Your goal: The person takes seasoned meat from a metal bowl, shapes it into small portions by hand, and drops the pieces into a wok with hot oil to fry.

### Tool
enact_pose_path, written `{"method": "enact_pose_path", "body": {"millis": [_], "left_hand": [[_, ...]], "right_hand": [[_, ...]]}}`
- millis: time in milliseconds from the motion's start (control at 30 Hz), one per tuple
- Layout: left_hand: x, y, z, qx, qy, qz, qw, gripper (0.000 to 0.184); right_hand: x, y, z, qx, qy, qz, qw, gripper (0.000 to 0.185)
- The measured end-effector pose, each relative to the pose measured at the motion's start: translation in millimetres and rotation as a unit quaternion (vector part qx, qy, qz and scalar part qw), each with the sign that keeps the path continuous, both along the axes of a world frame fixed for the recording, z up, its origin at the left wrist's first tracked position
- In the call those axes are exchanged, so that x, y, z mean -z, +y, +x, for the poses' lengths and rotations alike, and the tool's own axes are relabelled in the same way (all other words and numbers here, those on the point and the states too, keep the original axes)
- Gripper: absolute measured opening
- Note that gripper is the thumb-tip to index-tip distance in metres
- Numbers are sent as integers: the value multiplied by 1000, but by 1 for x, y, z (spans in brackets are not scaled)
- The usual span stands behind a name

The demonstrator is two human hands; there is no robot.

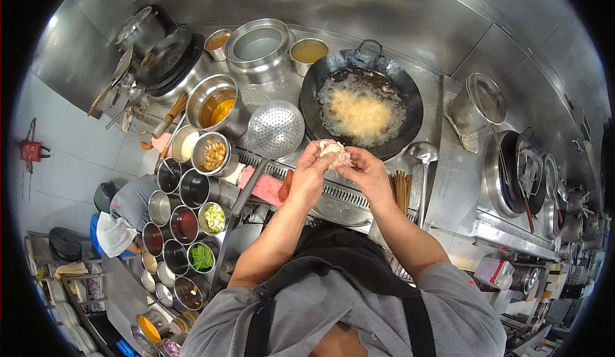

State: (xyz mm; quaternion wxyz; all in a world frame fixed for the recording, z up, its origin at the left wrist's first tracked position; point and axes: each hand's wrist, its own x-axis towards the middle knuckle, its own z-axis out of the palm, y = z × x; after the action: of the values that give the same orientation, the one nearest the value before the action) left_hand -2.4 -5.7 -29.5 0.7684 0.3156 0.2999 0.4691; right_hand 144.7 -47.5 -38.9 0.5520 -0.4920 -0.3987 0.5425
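Note:
Between both hands, close to the near rim of a black wok (411, 91), is a ragged, pale pinkish-white clump of food (336, 151); its exact kind is unclear. My left hand (310, 170) closes on its left side, and my right hand (369, 174) pinches it from the right. In the wok, golden food (359, 117) fries in bubbling oil. Left of the wok, a perforated strainer (276, 129) rests with its handle pointing toward me. A ladle (423, 153) lies to the right of my right hand.
Several seasoning and ingredient tins crowd the left, including chopped greens (202, 257) and garlic-like pieces (213, 155). A pot of amber liquid (220, 108) stands behind them. Stacked woks (506, 171) sit at right. Another person (128, 206) is bent down at far left.

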Motion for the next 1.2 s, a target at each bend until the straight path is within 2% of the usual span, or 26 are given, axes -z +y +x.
{"method": "enact_pose_path", "body": {"millis": [67,167,233,367,433,567,633,667,733,767,933,1033,1200], "left_hand": [[2,-1,6,-6,24,30,999,22],[5,-3,12,7,-8,18,1000,26],[3,-5,13,1,-56,-37,998,30],[-1,-5,1,39,-69,-68,995,33],[-1,-2,-6,91,55,-32,994,35],[-3,2,-10,121,77,39,989,31],[4,7,-10,94,66,28,993,25],[8,8,-10,94,65,28,993,25],[8,8,-10,64,51,19,997,20],[8,9,-11,63,50,19,997,20],[3,14,-17,57,24,-21,998,19],[1,15,-15,52,9,-32,998,18],[13,17,-16,54,0,-43,998,15]], "right_hand": [[-7,0,2,6,13,8,1000,47],[2,6,2,19,42,35,998,41],[4,7,5,27,-74,28,997,38],[4,3,11,19,-155,20,988,33],[-16,1,13,-30,-274,9,961,28],[-25,-2,10,-43,-291,29,955,23],[-17,-1,14,-53,-146,-39,987,21],[-14,-2,16,-53,-147,-39,987,21],[-13,-4,17,-12,6,-41,999,17],[-12,-4,18,-12,5,-41,999,17],[-14,-11,21,48,179,-23,982,11],[-4,-9,27,59,225,-21,972,15],[6,-4,30,90,191,-52,976,18]]}}
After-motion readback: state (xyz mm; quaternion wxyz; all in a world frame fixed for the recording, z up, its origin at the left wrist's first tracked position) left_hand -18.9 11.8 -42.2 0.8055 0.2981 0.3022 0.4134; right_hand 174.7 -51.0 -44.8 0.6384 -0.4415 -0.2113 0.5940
